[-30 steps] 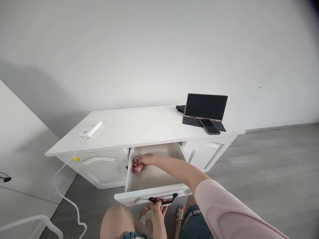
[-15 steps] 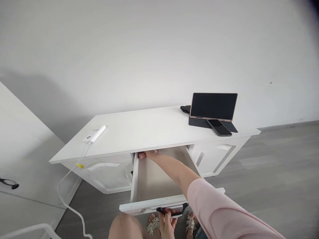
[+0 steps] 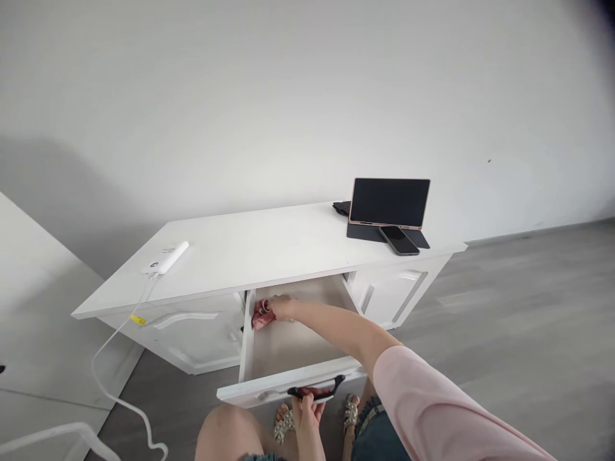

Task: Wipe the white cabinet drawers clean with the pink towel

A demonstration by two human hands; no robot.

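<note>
My right hand [image 3: 282,307] is inside the pulled-out drawer [image 3: 298,355], near its left side wall. Its fingers are closed on a crumpled reddish-pink cloth [image 3: 262,317], which rests in the back left part of the drawer; the exact kind of cloth is unclear. At the drawer front, my left hand [image 3: 308,410] has its fingers curled around the black handle [image 3: 331,388]. The pink sleeve and forearm cross over the drawer's right side and hide part of it.
On the white cabinet top [image 3: 259,250] stand a tablet [image 3: 389,202] on a dark stand, a phone [image 3: 400,241], a black folded item [image 3: 342,208] and a white power bank [image 3: 166,259] with a cable [image 3: 103,358]. My knees and sandals are below the drawer.
My right hand has come forward from the drawer's back left corner with the cloth, so more of the cloth shows. My left hand stays at the handle. The view has shifted slightly.
</note>
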